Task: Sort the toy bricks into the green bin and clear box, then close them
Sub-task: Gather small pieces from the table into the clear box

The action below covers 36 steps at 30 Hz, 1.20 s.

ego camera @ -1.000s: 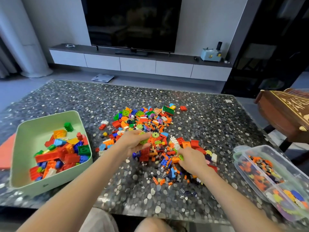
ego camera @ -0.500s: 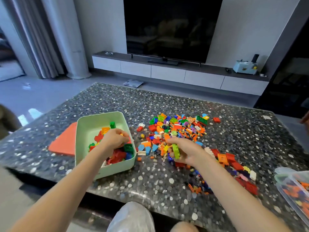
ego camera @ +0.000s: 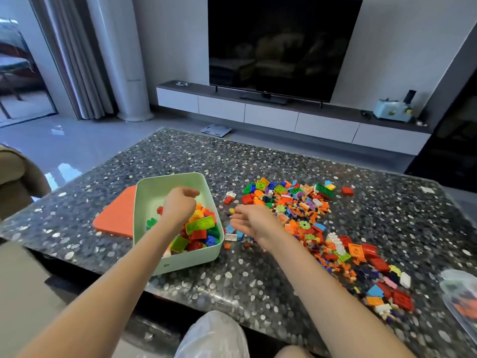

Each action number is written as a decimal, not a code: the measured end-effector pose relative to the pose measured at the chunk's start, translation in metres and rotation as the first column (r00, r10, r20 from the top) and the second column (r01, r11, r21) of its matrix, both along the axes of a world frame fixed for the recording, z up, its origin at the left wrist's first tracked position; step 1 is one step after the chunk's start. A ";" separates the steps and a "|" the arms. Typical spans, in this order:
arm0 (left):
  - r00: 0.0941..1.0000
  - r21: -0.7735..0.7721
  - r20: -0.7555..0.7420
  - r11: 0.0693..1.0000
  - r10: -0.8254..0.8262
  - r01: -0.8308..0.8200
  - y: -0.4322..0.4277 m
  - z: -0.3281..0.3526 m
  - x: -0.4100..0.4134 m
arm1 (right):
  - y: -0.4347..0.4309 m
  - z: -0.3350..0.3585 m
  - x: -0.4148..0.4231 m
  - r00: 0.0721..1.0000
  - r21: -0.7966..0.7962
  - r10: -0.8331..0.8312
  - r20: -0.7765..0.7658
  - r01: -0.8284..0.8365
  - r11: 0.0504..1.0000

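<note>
Near right edge: clear box (ego camera: 462, 301), blurred and cut off by the frame, small pieces inside. Near left on the desk (ego camera: 258, 288): green bin (ego camera: 191, 262), open, partly filled with big bricks, a lime brick (ego camera: 200, 224) lying on top. The orange lid (ego camera: 117, 215) lies flat at its left wall.

Over the bin, the left hand (ego camera: 180, 205) has its fingers curled under; can't tell if it holds anything. Just right of the bin rim, the right hand (ego camera: 251, 223) has loosely bent fingers and holds nothing.

Key relation: the brick pile (ego camera: 296, 210) lies right of and beyond the right hand. Its long axis runs far centre to near right, toward the clear box. That hand is nearer, so it's likely the next to reach.

Versus 0.5 s ago: the right hand pinched a lime brick over the pile and is now empty beside the bin. The left hand has lifted off the bricks.
</note>
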State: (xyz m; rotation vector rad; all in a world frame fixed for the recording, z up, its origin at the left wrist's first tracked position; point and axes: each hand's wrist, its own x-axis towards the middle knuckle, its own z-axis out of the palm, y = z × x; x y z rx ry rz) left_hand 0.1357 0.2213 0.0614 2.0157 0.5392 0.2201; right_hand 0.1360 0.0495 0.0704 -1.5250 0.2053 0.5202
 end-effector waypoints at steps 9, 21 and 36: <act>0.963 0.127 0.069 0.960 -0.259 0.249 -0.109 -0.014 -0.002 | -0.173 -0.064 -0.024 0.929 -0.781 -0.007 0.370 0.315 0.539; 0.749 0.722 -0.483 0.278 -0.453 0.634 -0.192 -0.069 0.021 | -0.221 -0.096 0.005 0.852 -0.959 0.442 0.281 0.234 0.160; 0.760 0.392 -0.204 0.660 -0.617 0.640 -0.189 -0.071 0.023 | -0.238 -0.089 -0.029 0.973 -0.868 0.157 0.172 0.074 0.491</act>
